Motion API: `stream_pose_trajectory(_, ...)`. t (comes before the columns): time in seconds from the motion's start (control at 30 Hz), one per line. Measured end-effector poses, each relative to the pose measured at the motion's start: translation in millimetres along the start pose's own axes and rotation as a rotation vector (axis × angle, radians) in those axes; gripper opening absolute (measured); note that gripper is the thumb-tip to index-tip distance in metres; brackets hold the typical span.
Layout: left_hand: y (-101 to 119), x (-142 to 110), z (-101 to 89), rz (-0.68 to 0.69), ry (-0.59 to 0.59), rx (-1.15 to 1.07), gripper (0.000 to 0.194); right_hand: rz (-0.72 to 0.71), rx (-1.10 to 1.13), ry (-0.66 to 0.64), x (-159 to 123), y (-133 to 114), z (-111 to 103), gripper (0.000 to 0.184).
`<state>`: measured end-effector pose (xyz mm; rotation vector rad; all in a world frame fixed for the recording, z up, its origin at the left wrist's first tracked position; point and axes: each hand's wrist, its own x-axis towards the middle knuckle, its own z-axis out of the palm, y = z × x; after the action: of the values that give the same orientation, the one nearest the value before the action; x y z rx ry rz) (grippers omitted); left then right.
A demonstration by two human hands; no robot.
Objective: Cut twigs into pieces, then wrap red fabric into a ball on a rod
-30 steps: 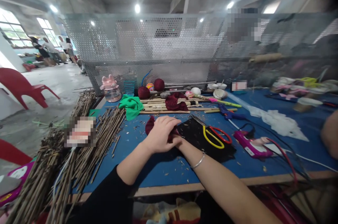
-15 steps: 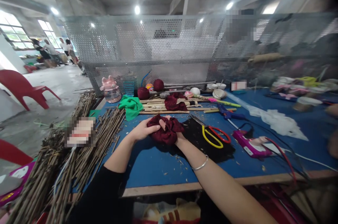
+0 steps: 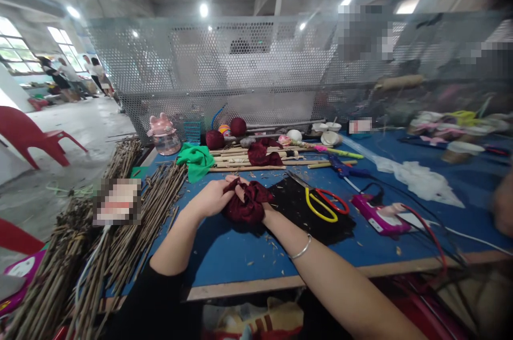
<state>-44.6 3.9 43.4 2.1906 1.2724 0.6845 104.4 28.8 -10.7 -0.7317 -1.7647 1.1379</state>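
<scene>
A crumpled maroon cloth (image 3: 246, 209) is bunched between my two hands above the blue table. My left hand (image 3: 210, 198) pinches its upper left edge. My right hand (image 3: 239, 182) is mostly covered by the cloth; some fingers poke out among the folds near the top, and the forearm with a silver bangle comes in from the lower right. Right of the cloth, scissors (image 3: 320, 202) with one yellow and one red handle rest on a black cloth (image 3: 290, 209).
Bundled twigs (image 3: 150, 217) cover the left side. At the back are a green cloth (image 3: 196, 159), yarn balls (image 3: 238, 126), sticks and another maroon cloth (image 3: 264, 153). A blue glue gun (image 3: 340, 167), a magenta power strip (image 3: 379, 217) and cables lie to the right.
My left hand has come off the top of my right hand to the left, showing the maroon cloth. Since then, it has pinched the cloth's edge. The view has shifted slightly.
</scene>
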Motion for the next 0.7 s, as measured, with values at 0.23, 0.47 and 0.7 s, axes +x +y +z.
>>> stream_pose_trajectory(0.23,-16,10,13.1,-0.195,0.037,-0.404,0.043,-0.005,-0.028,0.066,3,11,-5,0.039)
stream_pose_trajectory(0.47,-10,12,21.1,0.003,0.56,-0.037,0.032,0.039,-0.243,0.112,3,4,-8,0.038)
stream_pose_trajectory(0.7,-18,12,11.2,-0.023,0.771,-0.076,0.016,0.092,-0.279,-0.055,7,8,-10,0.041)
